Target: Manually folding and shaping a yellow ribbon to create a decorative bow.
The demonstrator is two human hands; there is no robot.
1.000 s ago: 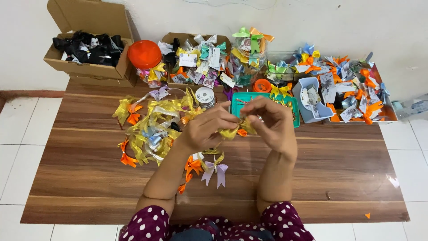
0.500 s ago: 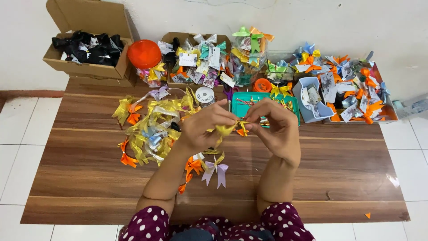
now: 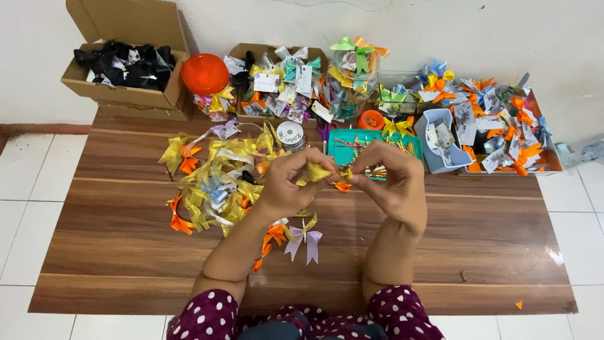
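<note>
My left hand (image 3: 290, 184) and my right hand (image 3: 391, 181) meet above the middle of a wooden table (image 3: 491, 252). Together they pinch a small gold ribbon bow (image 3: 318, 171) with a bit of orange ribbon (image 3: 343, 186) hanging under it. Left of my hands lies a heap of gold, orange and silver ribbon bows (image 3: 217, 179). A lilac bow (image 3: 304, 238) and an orange bow (image 3: 272, 236) lie on the table under my left forearm. Behind my hands sits a teal tray (image 3: 343, 148) with thin sticks in it.
A cardboard box of black bows (image 3: 126, 69) stands at the back left beside an orange bowl (image 3: 205, 73). Boxes and a clear jar (image 3: 355, 75) of coloured bows line the back edge. A white ribbon spool (image 3: 290, 134) and a grey-blue bin (image 3: 440, 141) are nearby.
My hands have dropped slightly and drawn closer together on the gold bow; the fingers have shifted their pinch. Nothing else on the table has moved.
</note>
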